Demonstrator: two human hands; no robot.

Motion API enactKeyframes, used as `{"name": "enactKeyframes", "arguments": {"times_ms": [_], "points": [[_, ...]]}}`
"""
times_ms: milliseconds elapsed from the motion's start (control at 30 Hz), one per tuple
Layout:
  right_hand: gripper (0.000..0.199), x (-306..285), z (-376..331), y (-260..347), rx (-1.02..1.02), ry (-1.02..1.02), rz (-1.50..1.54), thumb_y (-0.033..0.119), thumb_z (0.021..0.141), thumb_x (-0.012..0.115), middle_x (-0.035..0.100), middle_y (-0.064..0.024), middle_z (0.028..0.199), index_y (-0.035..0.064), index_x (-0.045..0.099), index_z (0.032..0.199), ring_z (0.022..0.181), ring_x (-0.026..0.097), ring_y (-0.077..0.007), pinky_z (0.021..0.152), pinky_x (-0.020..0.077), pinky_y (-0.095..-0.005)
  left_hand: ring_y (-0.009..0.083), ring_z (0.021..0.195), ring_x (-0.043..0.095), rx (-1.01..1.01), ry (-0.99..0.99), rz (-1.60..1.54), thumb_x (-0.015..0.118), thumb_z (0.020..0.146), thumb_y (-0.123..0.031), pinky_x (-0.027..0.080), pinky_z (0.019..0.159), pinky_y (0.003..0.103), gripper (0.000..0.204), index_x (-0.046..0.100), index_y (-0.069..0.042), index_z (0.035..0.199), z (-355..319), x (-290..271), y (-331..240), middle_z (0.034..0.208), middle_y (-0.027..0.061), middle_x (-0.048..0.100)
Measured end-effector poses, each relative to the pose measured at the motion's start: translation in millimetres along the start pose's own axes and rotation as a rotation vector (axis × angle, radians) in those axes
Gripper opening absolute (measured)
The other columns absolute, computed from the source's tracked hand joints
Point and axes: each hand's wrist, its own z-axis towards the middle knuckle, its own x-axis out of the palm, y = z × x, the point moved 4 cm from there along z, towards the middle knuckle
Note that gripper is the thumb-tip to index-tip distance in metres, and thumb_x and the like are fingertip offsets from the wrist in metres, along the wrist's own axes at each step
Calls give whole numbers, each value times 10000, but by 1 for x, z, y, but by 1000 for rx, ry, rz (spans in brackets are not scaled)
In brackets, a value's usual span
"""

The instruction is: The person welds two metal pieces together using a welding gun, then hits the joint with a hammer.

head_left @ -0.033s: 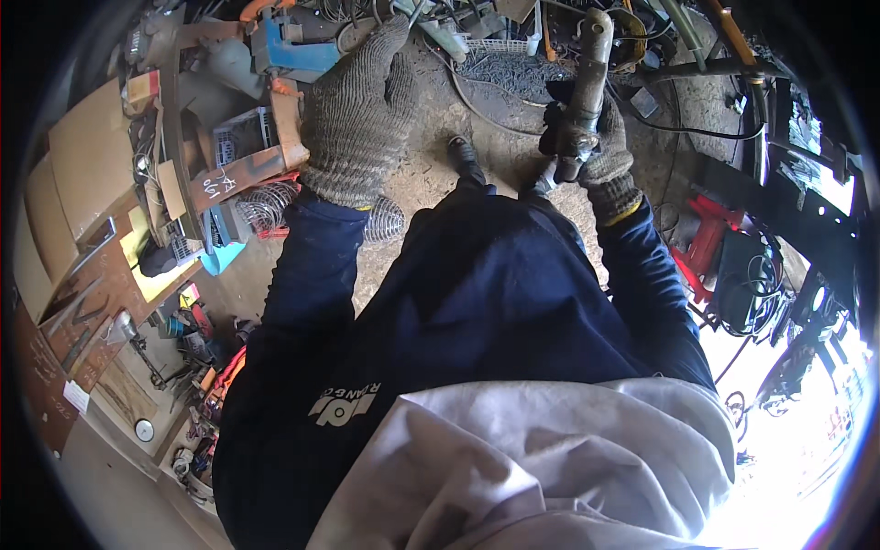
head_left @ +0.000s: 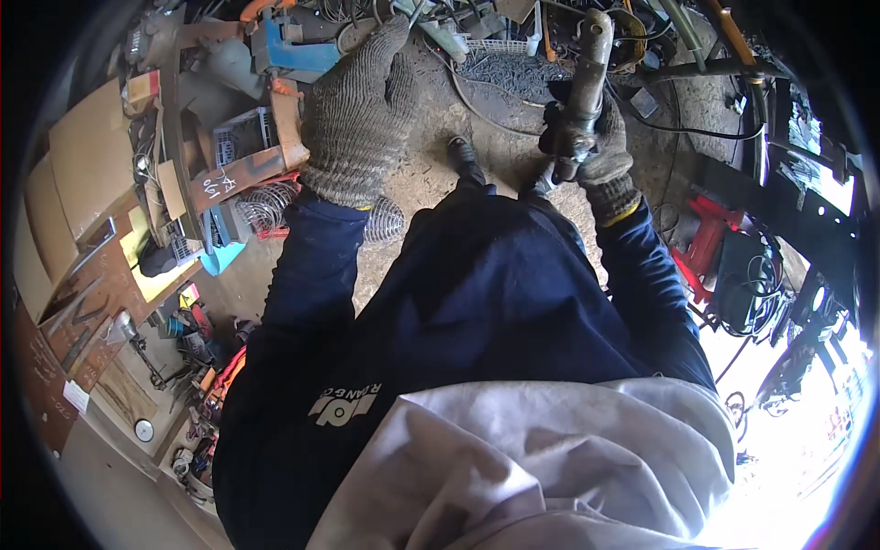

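My left hand (head_left: 357,119), in a grey-brown knitted glove, reaches forward with its fingers stretched out and the thumb apart. Its fingertips lie close to a thin grey rod (head_left: 416,13); I cannot tell whether they touch. My right hand (head_left: 609,165), gloved alike, is closed around the lower end of a worn grey metal cylinder (head_left: 590,69). The cylinder stands nearly upright in this view, with a hole near its top and a thicker collar low down. Dark parts beside the collar are too shadowed to make out.
A blue metal clamp-like tool (head_left: 298,53) and a brown steel beam (head_left: 240,180) lie left. Wire coils (head_left: 385,220) rest near my left forearm. Cables (head_left: 477,115) cross the floor ahead. A red metal stand (head_left: 704,243) and a dark machine (head_left: 744,280) are right. Cardboard (head_left: 87,160) lies far left.
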Motion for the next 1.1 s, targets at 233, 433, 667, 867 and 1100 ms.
{"name": "enactKeyframes", "arguments": {"times_ms": [233,433,667,867,1100], "points": [[440,-11,-9,-24,-22,24,188,181,876,675,625,-107,1166,47,512,1262,1032,639,-239,855,523,-359,289,971,693,-13,-8,-65,671,869,-169,540,851,375,314,660,-130,1181,5,-6,-15,1074,124,707],[539,-22,-10,-48,40,-134,543,135,891,690,587,-131,1238,47,422,1350,1041,633,-223,851,550,-364,275,995,692,102,-72,3,668,872,-153,537,872,370,336,650,-125,1206,-1,4,2,1086,125,706],[565,-14,-5,-5,-184,-79,21,121,835,744,593,-119,1214,31,451,1310,1065,617,-220,924,526,-367,273,1013,690,25,-25,-30,662,876,-150,538,877,361,326,657,-116,1200,3,4,-3,1100,131,705],[668,-11,0,-12,-28,-85,214,170,750,822,601,-74,1170,47,467,1302,1064,610,-193,936,493,-347,326,970,682,57,-38,-35,655,851,-128,557,821,391,380,623,-132,1230,1,5,-3,1092,147,692],[685,-11,3,-10,-113,-58,-114,229,727,832,611,-61,1150,50,480,1287,1057,610,-181,939,484,-346,278,967,698,46,-12,-10,655,890,-159,544,853,365,318,646,-92,1202,3,4,-4,1069,134,708]]}}
